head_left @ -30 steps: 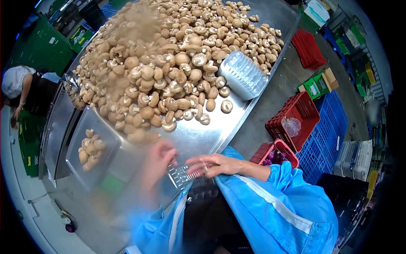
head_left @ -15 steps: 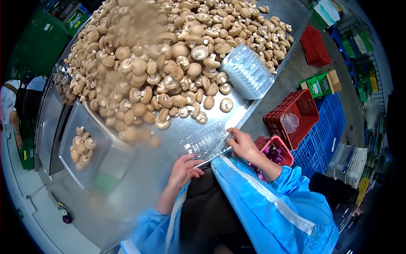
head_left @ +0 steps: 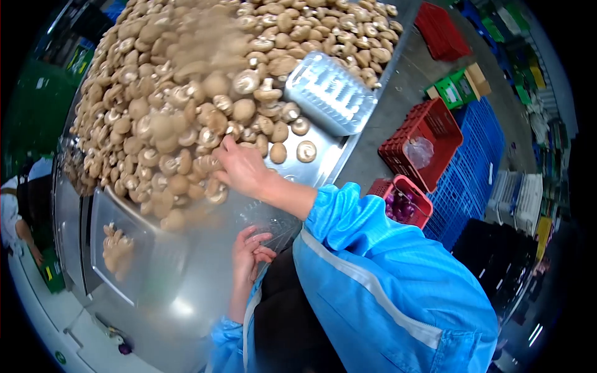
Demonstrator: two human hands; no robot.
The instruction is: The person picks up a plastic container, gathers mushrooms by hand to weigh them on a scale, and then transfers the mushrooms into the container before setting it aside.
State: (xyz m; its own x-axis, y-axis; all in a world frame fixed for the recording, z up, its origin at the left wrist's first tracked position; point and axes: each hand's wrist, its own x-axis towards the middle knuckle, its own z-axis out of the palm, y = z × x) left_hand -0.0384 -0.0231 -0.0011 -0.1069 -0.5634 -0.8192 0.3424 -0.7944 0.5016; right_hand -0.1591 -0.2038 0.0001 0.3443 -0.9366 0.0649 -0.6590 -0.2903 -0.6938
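Observation:
My right hand reaches across to the near edge of a large heap of brown mushrooms, its fingers bent around a mushroom at the fringe. Below it, close to my body, a clear plastic tray lies at the edge of the steel table, partly hidden by my right forearm. My left hand is at the tray's left side with curled fingers against its edge. A stack of clear plastic trays stands at the right of the heap, near two loose mushrooms.
A shallow clear tub at left holds a small group of mushrooms. Right of the table are red crates, a pink basket of purple onions and blue pallets. Another person's arm shows at far left.
My right hand has left the clear plastic tray and moved up and left to the mushrooms. My left hand stays by the tray. The whole view has shifted as my head turned.

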